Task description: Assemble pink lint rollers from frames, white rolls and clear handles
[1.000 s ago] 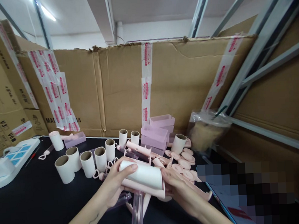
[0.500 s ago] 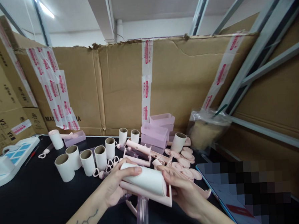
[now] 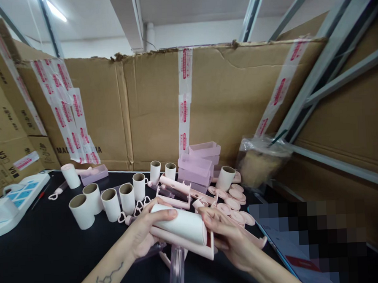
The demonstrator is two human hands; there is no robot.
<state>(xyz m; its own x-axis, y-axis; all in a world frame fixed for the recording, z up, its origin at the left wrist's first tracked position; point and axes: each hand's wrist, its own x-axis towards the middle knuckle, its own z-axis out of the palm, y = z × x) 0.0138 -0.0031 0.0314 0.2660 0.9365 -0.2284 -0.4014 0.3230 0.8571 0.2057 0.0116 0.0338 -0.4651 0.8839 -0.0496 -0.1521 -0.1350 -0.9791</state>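
A white lint roll (image 3: pixel 182 224) with a pink end cap lies along a pink roller frame (image 3: pixel 181 243), and a see-through purplish handle (image 3: pixel 176 266) hangs below it. My left hand (image 3: pixel 146 232) is closed round the left end of both, its thumb along the top of the roll. At the right end, the fingers of my right hand (image 3: pixel 223 228) are closed on the frame's end arm and touch the roll's capped end. Some of my right fingers are hidden behind the frame. Beyond my hands lie more pink frames (image 3: pixel 175 184) and pink round caps (image 3: pixel 232 204).
Several white rolls (image 3: pixel 110 204) stand on the black table (image 3: pixel 40 263) to the left, near a power strip (image 3: pixel 29 190). Lilac boxes (image 3: pixel 193 166) are stacked at the back. A plastic bag (image 3: pixel 263 163) and a blue-edged flat device (image 3: pixel 277 246) are to the right. Cardboard (image 3: pixel 152 109) walls the back.
Both hands and the lint roller have shifted slightly left. My right fingers have moved a little over the roll's capped end. Both hands keep their hold.
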